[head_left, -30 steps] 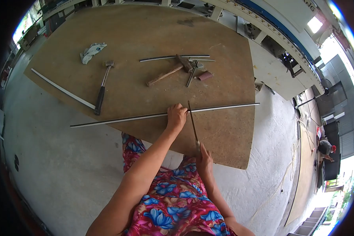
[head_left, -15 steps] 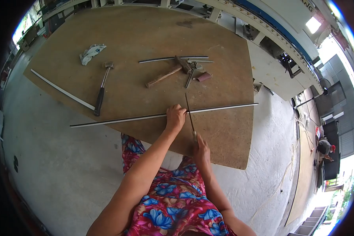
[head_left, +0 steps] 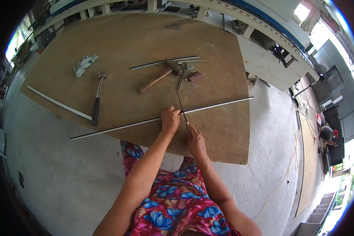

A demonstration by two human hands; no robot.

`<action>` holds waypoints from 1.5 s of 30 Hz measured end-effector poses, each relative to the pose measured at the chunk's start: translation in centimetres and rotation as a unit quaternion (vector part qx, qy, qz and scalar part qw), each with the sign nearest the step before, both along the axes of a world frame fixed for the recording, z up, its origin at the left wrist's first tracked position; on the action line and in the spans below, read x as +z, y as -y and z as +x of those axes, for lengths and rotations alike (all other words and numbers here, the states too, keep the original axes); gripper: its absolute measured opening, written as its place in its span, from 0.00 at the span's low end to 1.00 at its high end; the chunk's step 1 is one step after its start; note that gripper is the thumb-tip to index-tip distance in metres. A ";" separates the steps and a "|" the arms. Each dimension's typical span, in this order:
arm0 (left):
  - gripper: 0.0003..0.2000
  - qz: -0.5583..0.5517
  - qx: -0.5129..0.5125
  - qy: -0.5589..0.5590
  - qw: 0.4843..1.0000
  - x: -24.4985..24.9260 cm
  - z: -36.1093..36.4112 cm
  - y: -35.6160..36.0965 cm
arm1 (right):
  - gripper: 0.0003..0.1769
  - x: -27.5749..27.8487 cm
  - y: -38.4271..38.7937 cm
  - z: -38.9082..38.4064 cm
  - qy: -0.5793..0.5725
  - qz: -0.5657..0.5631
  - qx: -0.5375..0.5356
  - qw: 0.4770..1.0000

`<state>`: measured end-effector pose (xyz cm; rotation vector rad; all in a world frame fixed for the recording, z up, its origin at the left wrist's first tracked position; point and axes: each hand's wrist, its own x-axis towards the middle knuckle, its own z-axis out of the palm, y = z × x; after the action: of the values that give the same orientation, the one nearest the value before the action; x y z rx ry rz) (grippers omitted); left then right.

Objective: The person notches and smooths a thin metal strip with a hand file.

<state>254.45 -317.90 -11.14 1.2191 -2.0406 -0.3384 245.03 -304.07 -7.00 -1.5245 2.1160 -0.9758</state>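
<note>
A long thin strip (head_left: 220,104), light with a dark edge, lies slantwise across the front of the brown board (head_left: 137,43), its left end jutting past the edge. My left hand (head_left: 170,119) is closed on the strip near its middle. Just right of it, a narrow blade (head_left: 180,100) crosses over the strip. The handle of this tool sits in my right hand (head_left: 196,142), whose fingers are wrapped round it. Further back lie a wooden-handled hammer (head_left: 156,80), a reddish-brown roll (head_left: 195,76) and several short metal pieces (head_left: 181,78).
A black-handled hammer (head_left: 96,106) lies at the left beside a white strip (head_left: 59,103). Behind it is a crumpled cloth (head_left: 83,66). A long machine frame (head_left: 240,44) runs past the board's back. Another person (head_left: 327,133) is far off at the right.
My right hand and the blade have moved up and forward relative to the strip. The whole view has shifted and turned slightly, and my left hand keeps its hold on the strip.
</note>
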 end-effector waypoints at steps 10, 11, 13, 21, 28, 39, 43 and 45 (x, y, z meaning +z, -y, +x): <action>0.05 -0.009 -0.003 -0.001 1.000 -0.5 -0.1 0.3 | 0.29 1.2 -6.7 -0.7 0.016 0.019 0.004 1.000; 0.05 -0.018 -0.006 0.002 1.000 -0.4 -0.1 0.4 | 0.29 0.8 -5.0 -0.9 0.023 0.016 0.006 1.000; 0.05 -0.037 -0.013 0.006 0.999 -0.3 0.1 0.6 | 0.28 0.0 -2.1 -0.7 0.030 0.010 0.003 0.999; 0.06 -0.016 -0.058 -0.008 0.998 -1.1 0.5 1.3 | 0.29 -0.5 -6.5 -0.7 0.033 0.012 0.004 0.999; 0.06 -0.042 -0.056 0.028 0.997 -0.8 0.7 1.2 | 0.27 2.4 -10.2 -0.6 0.073 0.040 0.001 0.997; 0.10 -0.047 -0.068 0.021 0.996 -0.4 0.9 0.8 | 0.25 1.2 -8.7 -0.5 0.096 -0.069 -0.023 0.993; 0.10 -0.037 -0.079 0.009 0.996 0.4 0.8 0.5 | 0.25 1.1 -9.2 -1.4 0.124 -0.039 -0.061 0.990; 0.10 -0.027 -0.083 0.003 0.996 1.0 1.0 0.4 | 0.23 1.0 -9.3 -1.8 0.118 -0.029 -0.074 0.990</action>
<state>255.43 -318.32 -10.14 1.0225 -2.1478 -0.3558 243.28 -294.73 -6.04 -1.2229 2.0687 -1.2134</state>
